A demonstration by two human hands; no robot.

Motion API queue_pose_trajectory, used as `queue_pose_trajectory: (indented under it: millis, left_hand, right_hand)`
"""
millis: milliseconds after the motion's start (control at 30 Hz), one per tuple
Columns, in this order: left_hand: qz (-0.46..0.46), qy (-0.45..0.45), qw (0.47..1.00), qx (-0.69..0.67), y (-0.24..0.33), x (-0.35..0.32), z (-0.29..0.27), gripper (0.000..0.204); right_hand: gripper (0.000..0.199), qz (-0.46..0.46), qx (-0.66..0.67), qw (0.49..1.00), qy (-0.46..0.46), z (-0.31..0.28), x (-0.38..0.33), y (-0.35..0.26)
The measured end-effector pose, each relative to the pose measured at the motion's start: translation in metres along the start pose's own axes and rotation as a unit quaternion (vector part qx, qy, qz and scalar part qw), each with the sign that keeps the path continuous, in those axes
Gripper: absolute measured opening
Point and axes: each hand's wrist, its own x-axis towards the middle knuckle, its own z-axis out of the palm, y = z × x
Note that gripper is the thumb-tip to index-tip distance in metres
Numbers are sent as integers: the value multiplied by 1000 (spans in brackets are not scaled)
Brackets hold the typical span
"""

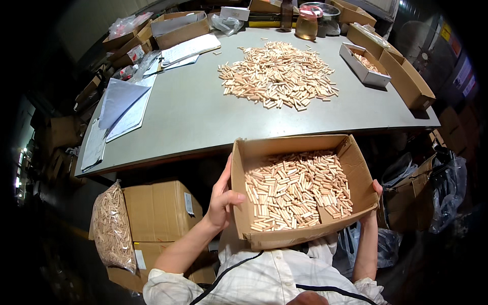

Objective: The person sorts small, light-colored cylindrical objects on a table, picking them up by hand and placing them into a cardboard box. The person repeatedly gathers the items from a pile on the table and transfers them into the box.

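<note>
Between my two hands is an open cardboard box (pixel 284 236), held in front of my body at the near edge of the table. Many small wooden dowels (pixel 292 190) cover most of its bottom, with a bare strip of cardboard at the near right. My left hand (pixel 222 198) grips the left wall, its thumb bent over the side. On the right wall my right hand (pixel 375 195) is closed, mostly hidden behind the cardboard. Beyond the box, a wide pile of similar dowels (pixel 279 73) lies on the grey table (pixel 173 117).
Papers (pixel 124 109) and a clipboard lie along the table's left side. A small white box (pixel 365 66) and a long cardboard tray (pixel 406 81) stand at the right. Jars (pixel 307 25) and boxes line the back. A clear bag of dowels (pixel 113 229) rests beside stacked cartons (pixel 155 211) at lower left.
</note>
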Motion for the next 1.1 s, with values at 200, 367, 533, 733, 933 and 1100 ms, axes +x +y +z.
queue_pose_trajectory:
  millis: [200, 367, 533, 733, 933, 1100]
  left_hand:
    - [27, 91, 992, 87, -34, 27, -7, 104]
    - [5, 98, 993, 66, -45, 20, -20, 94]
    - [-74, 176, 982, -8, -69, 3, -55, 76]
    - [-73, 166, 983, -15, -44, 25, -25, 66]
    - [-111, 180, 977, -35, -53, 27, -45, 52]
    - [-173, 221, 958, -54, -46, 40, -61, 35]
  right_hand:
    - [52, -33, -120, 986, -108, -45, 28, 31]
    - [67, 2, -43, 991, -129, -28, 17, 46]
    - [66, 5, -319, 944, -88, 14, 6, 16]
    - [63, 58, -237, 970, 9, -3, 10, 10]
    - [49, 91, -359, 929, -12, -4, 43, -2]
    - [48, -90, -545, 833, -28, 37, 124, -1]
